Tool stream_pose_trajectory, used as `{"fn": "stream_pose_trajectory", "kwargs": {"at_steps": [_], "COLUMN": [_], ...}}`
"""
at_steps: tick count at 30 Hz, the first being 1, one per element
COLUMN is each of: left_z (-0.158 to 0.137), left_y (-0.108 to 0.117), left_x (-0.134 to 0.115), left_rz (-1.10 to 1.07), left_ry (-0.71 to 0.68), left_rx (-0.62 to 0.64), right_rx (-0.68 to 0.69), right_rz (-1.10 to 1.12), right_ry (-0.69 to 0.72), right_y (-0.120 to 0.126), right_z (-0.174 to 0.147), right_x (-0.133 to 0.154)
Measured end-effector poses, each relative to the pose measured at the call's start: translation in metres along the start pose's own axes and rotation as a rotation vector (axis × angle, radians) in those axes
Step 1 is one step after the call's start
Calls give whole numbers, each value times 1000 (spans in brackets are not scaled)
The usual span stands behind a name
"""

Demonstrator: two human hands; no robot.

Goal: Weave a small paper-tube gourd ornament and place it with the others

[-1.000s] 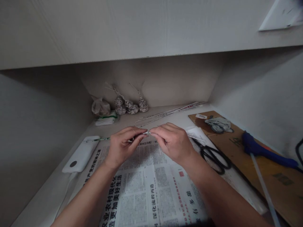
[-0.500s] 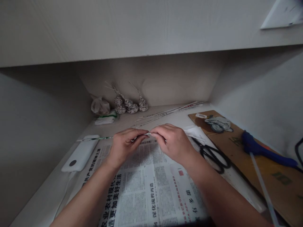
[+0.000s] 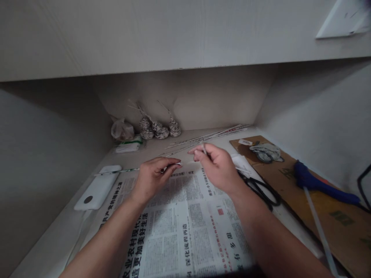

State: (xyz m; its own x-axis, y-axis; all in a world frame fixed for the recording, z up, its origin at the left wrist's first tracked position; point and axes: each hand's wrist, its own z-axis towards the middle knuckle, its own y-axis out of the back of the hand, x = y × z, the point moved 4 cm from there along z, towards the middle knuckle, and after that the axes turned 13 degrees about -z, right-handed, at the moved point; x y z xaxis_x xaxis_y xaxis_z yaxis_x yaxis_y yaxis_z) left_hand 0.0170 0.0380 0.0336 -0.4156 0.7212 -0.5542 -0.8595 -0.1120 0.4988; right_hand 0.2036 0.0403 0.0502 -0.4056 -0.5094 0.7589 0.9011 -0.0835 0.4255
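Observation:
My left hand point(image 3: 156, 175) pinches a thin rolled-paper stick point(image 3: 131, 170) between thumb and fingers. Its white tip shows at the fingertips, and the other end, with green marks, reaches left over the white power bank. To the right and a little higher, my right hand point(image 3: 216, 164) is closed, with a thin greyish stick point(image 3: 204, 148) poking up between its fingers; most of that piece is hidden. A gap separates the two hands. Below both lies a printed newspaper sheet point(image 3: 171, 231) on the desk.
The power bank point(image 3: 100, 187) with its cable is at left. At the back stand woven paper gourds point(image 3: 160, 130), a plastic bag point(image 3: 122, 129), a tissue pack point(image 3: 129, 146) and several paper sticks point(image 3: 208, 136). Black scissors point(image 3: 262, 189) and a blue glue gun point(image 3: 321, 183) on cardboard point(image 3: 313, 216) lie right.
My right hand has come away from the left hand's fingertips, moving up and to the right and turning. The paper stick's white tip now shows at my left hand, which has stayed in place.

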Motion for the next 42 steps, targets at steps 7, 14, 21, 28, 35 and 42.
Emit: {"fn": "stream_pose_trajectory", "kwargs": {"at_steps": [7, 14, 21, 28, 35, 42], "left_z": [-2, -1, -2, -2, -4, -4], "left_y": [-9, -5, -2, -2, 0, -1], "left_x": [-1, -3, -5, -13, -20, -20], "left_rz": [-108, -123, -93, 20, 55, 29], "left_ry": [62, 66, 54, -94, -83, -48], "left_rx": [19, -21, -17, -24, -81, -59], "right_rx": [-140, -241, -217, -254, -248, -244], "right_rz": [665, 705, 725, 785, 719, 705], "right_ry": [-147, -162, -177, -164, -143, -112], "right_y": [8, 9, 5, 10, 11, 10], "right_z": [11, 8, 7, 6, 5, 3], "right_x": [-7, 1, 1, 4, 8, 10]}}
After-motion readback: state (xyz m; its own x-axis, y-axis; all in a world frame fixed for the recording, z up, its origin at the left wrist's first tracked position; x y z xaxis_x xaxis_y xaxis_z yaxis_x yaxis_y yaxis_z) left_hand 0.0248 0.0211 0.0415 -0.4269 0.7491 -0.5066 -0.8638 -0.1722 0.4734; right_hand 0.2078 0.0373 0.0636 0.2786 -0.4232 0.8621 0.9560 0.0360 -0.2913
